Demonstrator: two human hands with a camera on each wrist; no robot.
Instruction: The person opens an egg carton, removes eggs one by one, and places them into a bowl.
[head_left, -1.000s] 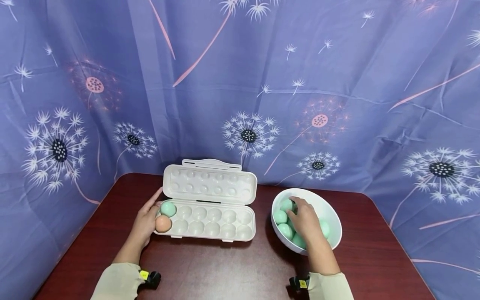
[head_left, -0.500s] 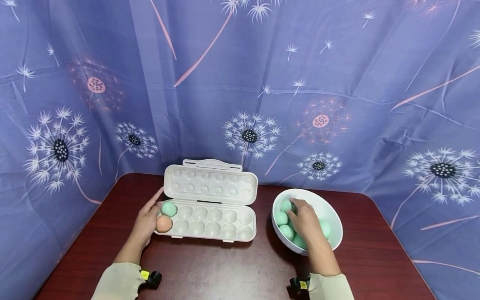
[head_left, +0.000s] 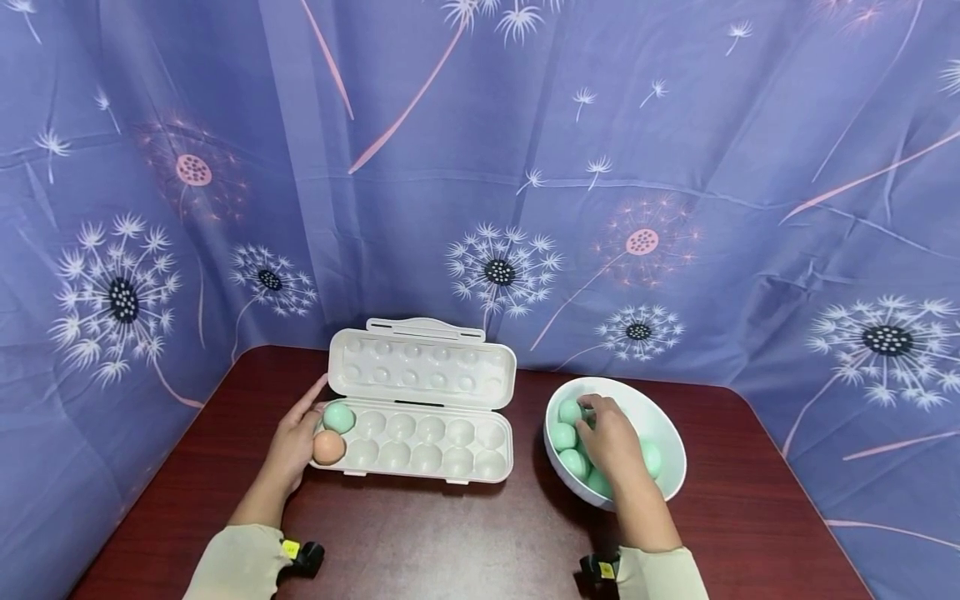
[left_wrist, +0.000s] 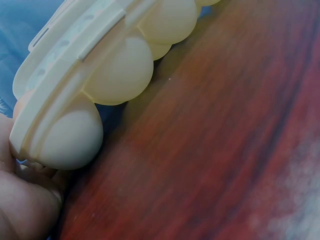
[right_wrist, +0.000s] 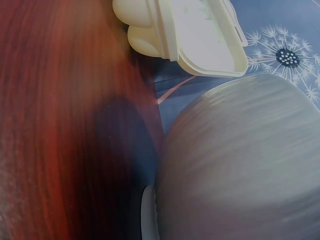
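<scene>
A white plastic egg carton (head_left: pixel 423 475) lies with its lid raised. Its leftmost pockets hold a pale green egg (head_left: pixel 339 417) and a brown egg (head_left: pixel 328 447). My left hand (head_left: pixel 288 437) rests against the carton's left end, index finger stretched along the side; the left wrist view catches part of it by the lower corner. On the right, my right hand (head_left: pixel 611 437) reaches into a white bowl (head_left: pixel 663 417), bent fingers and thumb among several pale green eggs (head_left: pixel 574 464). The palm hides whether an egg is between them. The right wrist view shows only the bowl's outer wall (right_wrist: pixel 240 160) and the carton's end.
Both stand on a dark red wooden table (head_left: pixel 435 542), the bowl to the right of the carton. A blue dandelion-print curtain (head_left: pixel 420 208) hangs behind and along both sides. Each wrist wears a small black camera (head_left: pixel 307 558).
An egg near my right fingertips has shifted slightly left in the bowl, and the gap between it and the fingers is wider. My left hand has kept its place at the carton.
</scene>
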